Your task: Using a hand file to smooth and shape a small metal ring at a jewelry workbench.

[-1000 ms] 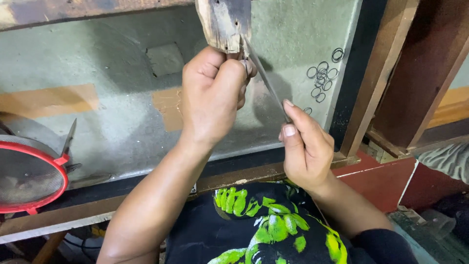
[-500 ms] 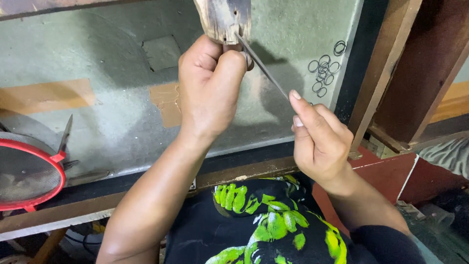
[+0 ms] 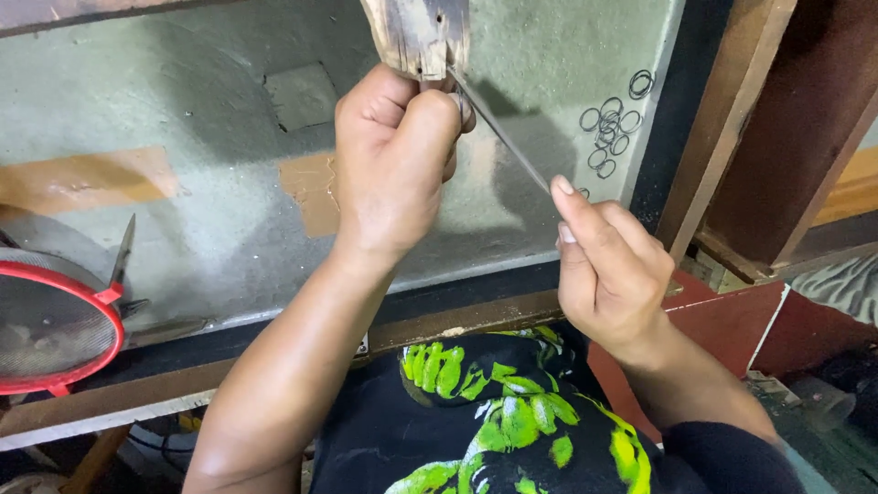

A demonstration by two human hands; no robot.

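Left hand (image 3: 395, 155) fingers clench at wooden peg (image 3: 421, 37); right hand (image 3: 608, 265) fingers pinch thin file (image 3: 501, 133).

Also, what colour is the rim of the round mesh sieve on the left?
Red; the sieve rim shows clearly in the head view.

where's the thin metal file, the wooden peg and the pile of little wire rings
thin metal file (image 3: 501, 133), head view, on the middle of its bare shaft between the two hands
wooden peg (image 3: 419, 35), head view, on its worn front face above the left fist
little wire rings (image 3: 611, 125), head view, middle of the cluster on the green bench top
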